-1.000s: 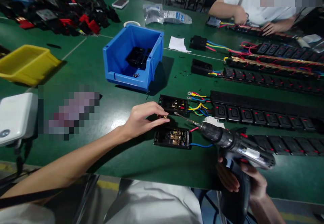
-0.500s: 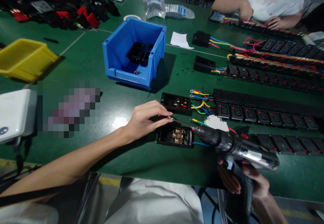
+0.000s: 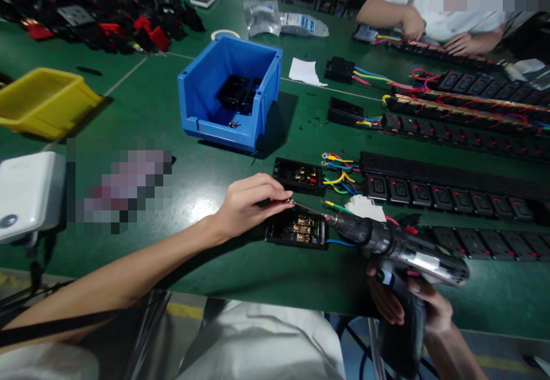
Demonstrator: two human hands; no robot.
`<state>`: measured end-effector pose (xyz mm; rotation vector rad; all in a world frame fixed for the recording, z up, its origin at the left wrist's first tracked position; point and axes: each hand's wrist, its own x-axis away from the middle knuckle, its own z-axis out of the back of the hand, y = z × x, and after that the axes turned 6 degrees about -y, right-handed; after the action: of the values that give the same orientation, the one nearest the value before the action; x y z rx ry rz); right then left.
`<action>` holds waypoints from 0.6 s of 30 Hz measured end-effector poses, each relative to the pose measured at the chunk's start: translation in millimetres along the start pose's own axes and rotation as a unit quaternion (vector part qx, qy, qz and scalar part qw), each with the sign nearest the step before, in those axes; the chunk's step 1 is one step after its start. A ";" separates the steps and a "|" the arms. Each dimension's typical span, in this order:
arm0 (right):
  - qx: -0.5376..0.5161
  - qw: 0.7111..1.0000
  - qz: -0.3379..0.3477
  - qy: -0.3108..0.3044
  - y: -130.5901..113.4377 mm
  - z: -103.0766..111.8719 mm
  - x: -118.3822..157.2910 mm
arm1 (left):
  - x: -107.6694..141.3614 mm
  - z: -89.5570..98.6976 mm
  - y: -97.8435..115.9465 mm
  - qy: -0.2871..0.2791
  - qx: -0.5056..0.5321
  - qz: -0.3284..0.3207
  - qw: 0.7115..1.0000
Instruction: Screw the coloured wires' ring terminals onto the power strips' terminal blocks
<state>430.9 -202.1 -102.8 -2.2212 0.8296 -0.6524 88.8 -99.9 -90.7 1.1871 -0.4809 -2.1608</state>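
Observation:
My right hand grips a black and silver cordless drill by its handle, with the long bit pointing left. At the bit's tip, my left hand pinches a small brass-coloured screw, mostly covered by the fingertips. Just below these fingers lies an open black plug housing with brass terminals and a blue wire leaving its right end. A second open housing, with yellow, green and blue wires, lies just beyond the left hand.
A blue bin holds black parts and a few small metal pieces. Black socket strips fill the right side. At left are a yellow bin and a white device. Across the table a co-worker's hands handle another strip.
The brass-coloured screw shows less between my left fingertips than before. The drill has shifted very slightly left and up; the view has moved a little.

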 end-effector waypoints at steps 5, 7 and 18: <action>-0.022 1.000 0.020 0.000 2.7 4.8 1.2 | 0.0 -1.3 2.2 -0.001 0.045 0.020 0.999; -0.027 0.999 0.018 -0.004 2.9 5.6 1.4 | -1.5 -1.1 3.5 -0.002 0.060 0.032 0.998; -0.035 0.999 0.021 -0.017 1.5 2.3 0.5 | -2.2 -0.2 2.8 -0.006 0.129 0.070 0.989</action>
<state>432.1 -202.4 -105.3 -2.2641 0.8924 -0.5727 90.8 -100.5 -87.8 1.2355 -0.8442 -2.0309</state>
